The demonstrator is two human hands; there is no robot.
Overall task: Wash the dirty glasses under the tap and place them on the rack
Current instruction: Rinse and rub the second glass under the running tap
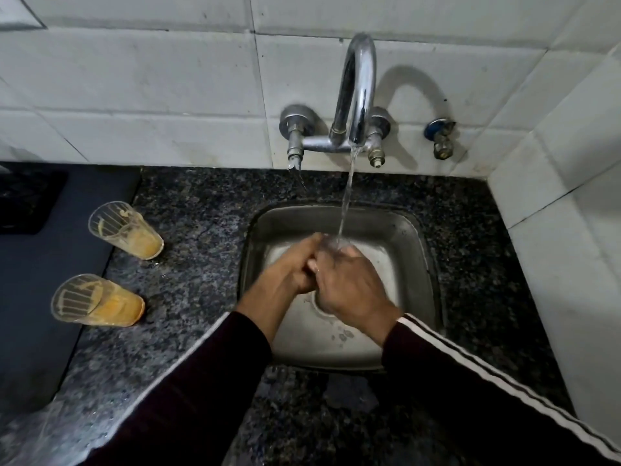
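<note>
Two ribbed, orange-stained glasses [126, 230] [97, 299] stand at nine o'clock on speckled granite [188, 264]. Over the steel sink [416, 250], left hand [289, 274] and right hand [349, 284] curl round a clear glass [331, 245], mostly hidden, under the tap [358, 92] stream.

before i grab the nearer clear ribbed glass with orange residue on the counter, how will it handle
The nearer clear ribbed glass with orange residue is probably fragile, and tall and narrow enough to tip if nudged. Residue coats its inside, so it may feel sticky. Hands wet from the running water would likely slip on it.

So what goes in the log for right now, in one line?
tap running | left hand, right hand together under stream, over sink | held item unclear | two dirty glasses on counter
</note>
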